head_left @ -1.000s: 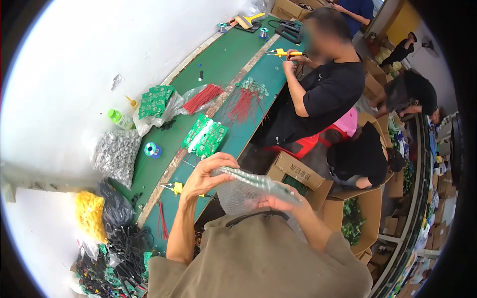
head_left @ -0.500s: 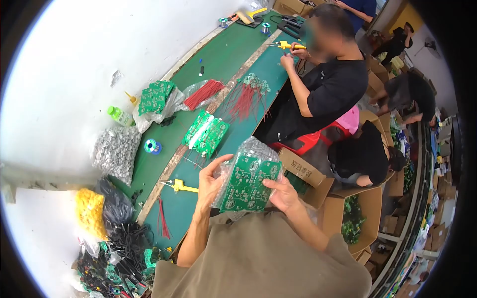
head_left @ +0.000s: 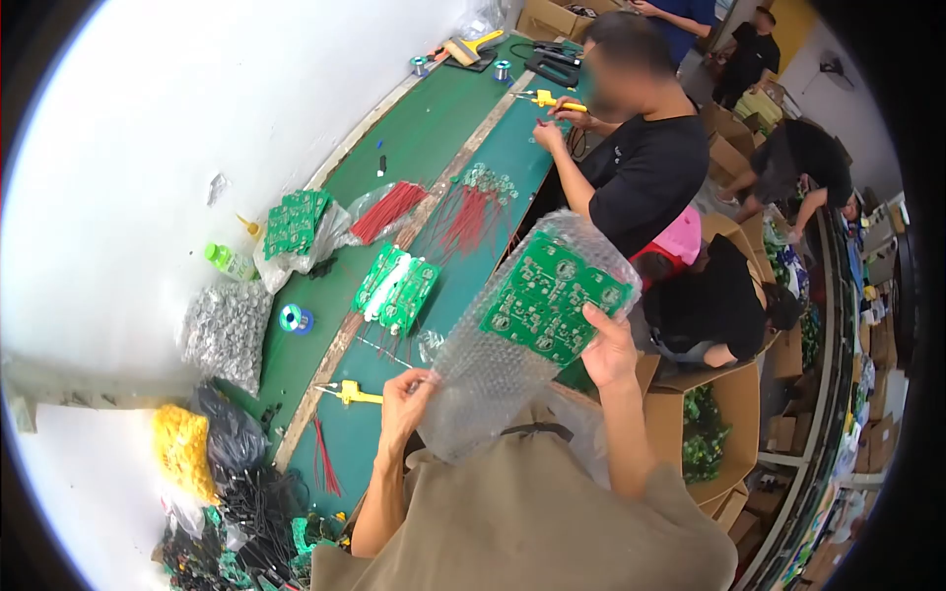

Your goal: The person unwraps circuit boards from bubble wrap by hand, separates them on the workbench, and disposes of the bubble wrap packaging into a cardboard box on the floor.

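Observation:
My right hand [head_left: 611, 352] grips a green circuit board [head_left: 554, 295] together with bubble wrap [head_left: 493, 384], thumb on the board's face. The board lies on the upper part of the wrap, tilted toward me. At the wrap's lower left edge, my left hand [head_left: 405, 399] pinches the plastic between thumb and fingers. Beyond the wrap, a stack of green boards with a white band [head_left: 396, 289] rests on the green table [head_left: 340, 424]. A yellow soldering iron [head_left: 352, 393] lies just left of my left hand.
Red wires [head_left: 463, 222], a solder spool [head_left: 295, 318], a bag of grey parts [head_left: 227, 335] and a yellow bag [head_left: 184, 453] are on the table. A co-worker [head_left: 645, 148] holds another iron at the right edge. Cardboard boxes [head_left: 734, 424] stand on the right.
The board and wrap have swung up and right with my right hand. My left hand has left the board's side and stretches the wrap out at lower left.

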Action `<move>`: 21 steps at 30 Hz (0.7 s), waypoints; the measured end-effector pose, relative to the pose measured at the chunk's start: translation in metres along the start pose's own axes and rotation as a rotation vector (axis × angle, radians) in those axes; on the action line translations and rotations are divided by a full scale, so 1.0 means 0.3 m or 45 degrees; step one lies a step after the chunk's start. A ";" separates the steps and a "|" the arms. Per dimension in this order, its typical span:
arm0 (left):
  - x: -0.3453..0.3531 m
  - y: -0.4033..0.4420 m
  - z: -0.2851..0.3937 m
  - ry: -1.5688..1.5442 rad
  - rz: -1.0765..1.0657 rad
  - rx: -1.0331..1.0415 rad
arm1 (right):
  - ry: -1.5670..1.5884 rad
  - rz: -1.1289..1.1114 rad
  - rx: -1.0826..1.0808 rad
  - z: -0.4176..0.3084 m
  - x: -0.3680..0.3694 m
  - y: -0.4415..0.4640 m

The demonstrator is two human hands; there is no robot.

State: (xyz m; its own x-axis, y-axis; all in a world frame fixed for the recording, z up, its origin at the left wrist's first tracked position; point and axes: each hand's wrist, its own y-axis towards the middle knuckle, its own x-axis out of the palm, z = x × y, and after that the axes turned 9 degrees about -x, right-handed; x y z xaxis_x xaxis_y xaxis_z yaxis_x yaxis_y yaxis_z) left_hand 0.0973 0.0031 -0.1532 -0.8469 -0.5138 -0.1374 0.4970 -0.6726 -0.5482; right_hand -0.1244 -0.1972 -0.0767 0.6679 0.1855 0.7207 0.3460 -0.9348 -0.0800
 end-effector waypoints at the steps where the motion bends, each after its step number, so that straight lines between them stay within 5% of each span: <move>1: 0.005 -0.001 0.009 0.001 -0.009 0.009 | -0.043 0.002 -0.038 0.004 0.003 0.007; 3: 0.015 -0.009 0.046 0.252 -0.084 0.620 | -0.150 -0.045 -0.086 0.009 0.006 0.014; 4: 0.005 0.005 0.082 0.143 -0.294 0.594 | -0.149 -0.047 -0.086 0.010 0.016 0.015; 7: 0.049 0.001 0.202 0.086 -0.175 0.656 | -0.137 -0.144 -0.028 0.020 0.067 0.005; 10: 0.078 0.030 0.290 0.024 -0.156 0.585 | -0.054 -0.215 0.087 0.043 0.091 -0.003; 14: 0.069 0.047 0.288 -0.027 -0.432 0.170 | -0.116 -0.267 0.165 0.058 0.073 -0.019; 16: 0.068 0.058 0.246 -0.207 -0.455 -0.008 | 0.232 -0.276 0.330 0.057 0.053 -0.030; 21: 0.093 0.048 0.218 -0.273 -0.400 0.007 | 0.385 -0.166 0.694 0.140 0.007 -0.022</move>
State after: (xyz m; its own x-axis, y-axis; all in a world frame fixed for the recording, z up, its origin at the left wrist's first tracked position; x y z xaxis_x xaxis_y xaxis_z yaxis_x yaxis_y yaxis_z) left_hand 0.0930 -0.0558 -0.1108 -0.8996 -0.3812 0.2128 0.2207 -0.8176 -0.5318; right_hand -0.0977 -0.1779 -0.1036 0.4096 0.1194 0.9044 0.7509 -0.6071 -0.2599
